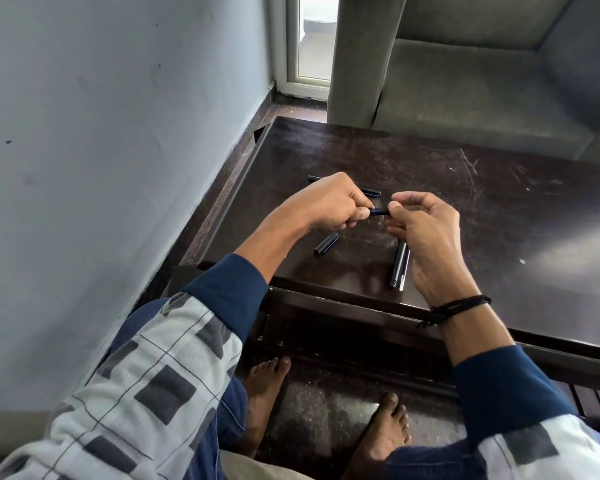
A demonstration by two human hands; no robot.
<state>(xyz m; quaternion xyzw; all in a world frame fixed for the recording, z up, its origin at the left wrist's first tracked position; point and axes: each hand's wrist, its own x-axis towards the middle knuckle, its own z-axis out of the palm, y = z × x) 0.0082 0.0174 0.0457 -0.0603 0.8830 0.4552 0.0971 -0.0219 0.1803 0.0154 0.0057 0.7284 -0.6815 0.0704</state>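
Observation:
Above the dark wooden table, my left hand grips one end of a short dark blue pen part. My right hand pinches its other end between thumb and forefinger. A dark pen cap lies on the table below my left hand. A dark pen barrel and a thin pale refill lie side by side under my right palm. Another dark pen lies behind my left hand, mostly hidden.
A grey wall runs along the table's left side. A grey-green sofa stands beyond the far edge. My bare feet rest on the floor under the table's near edge.

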